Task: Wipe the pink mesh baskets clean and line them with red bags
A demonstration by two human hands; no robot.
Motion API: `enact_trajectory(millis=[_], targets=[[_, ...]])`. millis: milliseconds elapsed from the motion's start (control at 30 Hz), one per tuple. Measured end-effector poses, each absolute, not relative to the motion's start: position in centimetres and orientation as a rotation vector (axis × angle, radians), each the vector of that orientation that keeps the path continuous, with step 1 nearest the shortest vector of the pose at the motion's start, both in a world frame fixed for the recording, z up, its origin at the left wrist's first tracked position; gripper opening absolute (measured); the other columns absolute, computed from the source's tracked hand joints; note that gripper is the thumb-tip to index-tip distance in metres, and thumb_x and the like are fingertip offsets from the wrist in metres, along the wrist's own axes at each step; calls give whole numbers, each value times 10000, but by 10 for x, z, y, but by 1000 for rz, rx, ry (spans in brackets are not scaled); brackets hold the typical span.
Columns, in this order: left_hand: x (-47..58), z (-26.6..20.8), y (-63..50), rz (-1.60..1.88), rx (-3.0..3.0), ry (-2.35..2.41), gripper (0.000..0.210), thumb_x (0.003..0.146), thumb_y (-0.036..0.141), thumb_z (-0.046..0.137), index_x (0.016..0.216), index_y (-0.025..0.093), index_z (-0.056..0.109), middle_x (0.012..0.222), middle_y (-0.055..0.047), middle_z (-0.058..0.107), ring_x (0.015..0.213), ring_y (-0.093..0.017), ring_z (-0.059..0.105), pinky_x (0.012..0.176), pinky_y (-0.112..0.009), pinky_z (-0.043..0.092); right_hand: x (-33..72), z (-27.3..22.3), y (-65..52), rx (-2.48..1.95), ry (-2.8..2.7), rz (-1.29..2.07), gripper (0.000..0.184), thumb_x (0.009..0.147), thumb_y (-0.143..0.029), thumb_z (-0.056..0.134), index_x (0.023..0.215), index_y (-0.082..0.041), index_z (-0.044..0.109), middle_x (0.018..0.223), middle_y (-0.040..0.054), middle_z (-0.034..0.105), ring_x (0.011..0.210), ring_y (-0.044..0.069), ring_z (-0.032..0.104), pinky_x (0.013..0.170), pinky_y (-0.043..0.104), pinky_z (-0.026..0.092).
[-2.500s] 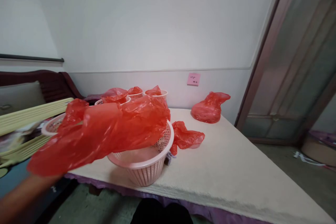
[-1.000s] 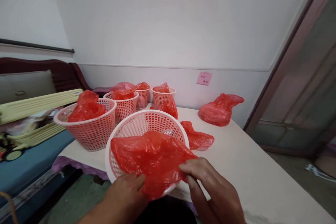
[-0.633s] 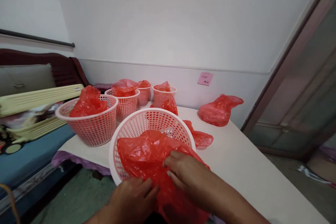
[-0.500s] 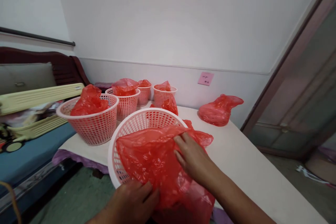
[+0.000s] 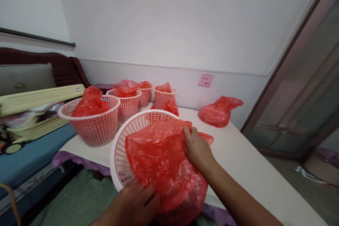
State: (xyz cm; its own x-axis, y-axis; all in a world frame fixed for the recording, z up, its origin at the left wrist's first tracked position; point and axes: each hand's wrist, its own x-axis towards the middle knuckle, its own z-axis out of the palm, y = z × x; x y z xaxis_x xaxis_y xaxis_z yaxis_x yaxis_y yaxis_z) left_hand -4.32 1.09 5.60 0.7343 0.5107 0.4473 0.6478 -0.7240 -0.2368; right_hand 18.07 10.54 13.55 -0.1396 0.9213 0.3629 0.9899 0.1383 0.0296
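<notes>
Head view: red bag (image 5: 166, 162) at lower centre, covering the right and lower part of the large basket's (image 5: 113, 159) mouth.
Left hand (image 5: 135, 201): bottom of the frame, fingers curled on the bag's edge.
Right hand (image 5: 197, 148): right of centre, pinching the bag's upper edge.
Bag risk: thin film may tear if pulled hard apart.
Basket risk: a snag on its rim could tip it.
Hidden: basket's near rim; left fingertips, seemingly tucked in film.
</notes>
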Motion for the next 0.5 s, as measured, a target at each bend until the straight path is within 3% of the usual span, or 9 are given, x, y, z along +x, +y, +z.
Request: enact_trajectory(millis=[67, 133, 200, 267, 400, 500], targets=[[-45, 58, 11, -484, -2613, -944, 115, 742, 286, 674, 808, 242, 590, 684, 48, 671, 513, -177, 616, 457, -327, 402, 179, 136, 107, -1914, -2180, -362, 373, 842, -69, 393, 1188, -176, 480, 1018, 94, 545, 656, 171, 585, 502, 279, 239], [-50, 71, 10, -412, -2742, -1047, 323, 712, 498, 700, 886, 241, 607, 768, 24, 709, 587, -198, 665, 498, -316, 445, 179, 137, 107, -1911, -2198, -389, 404, 820, -25, 363, 1170, -184, 487, 1001, 91, 544, 643, 166, 582, 498, 278, 223], [-54, 97, 6, -240, -2882, -1265, 406, 705, 581, 677, 926, 246, 609, 843, -1, 727, 664, -231, 698, 519, -316, 456, 179, 137, 106, -1883, -2215, -422, 403, 812, -11, 348, 1139, -191, 497, 989, 91, 540, 630, 167, 575, 498, 276, 230], [-53, 131, 2, -208, -2867, -1440, 236, 850, 488, 561, 920, 265, 596, 879, 5, 720, 710, -227, 701, 568, -327, 470, 181, 136, 105, -1846, -2226, -451, 376, 821, -21, 343, 1110, -200, 503, 981, 91, 536, 639, 176, 574, 501, 275, 247], [-27, 187, 9, -282, -2871, -1386, 325, 970, 369, 285, 1003, 238, 580, 940, -36, 679, 787, -257, 673, 671, -416, 499, 182, 135, 104, -1831, -2231, -442, 326, 838, -48, 349, 1079, -201, 505, 980, 94, 534, 669, 188, 585, 509, 275, 277], [2, 189, 37, -422, -2894, -1335, 302, 956, 255, 330, 895, 188, 618, 874, -29, 665, 799, -219, 653, 735, -381, 510, 181, 137, 105, -1829, -2239, -429, 283, 854, -82, 367, 1068, -199, 509, 971, 91, 538, 654, 182, 596, 496, 271, 272]])
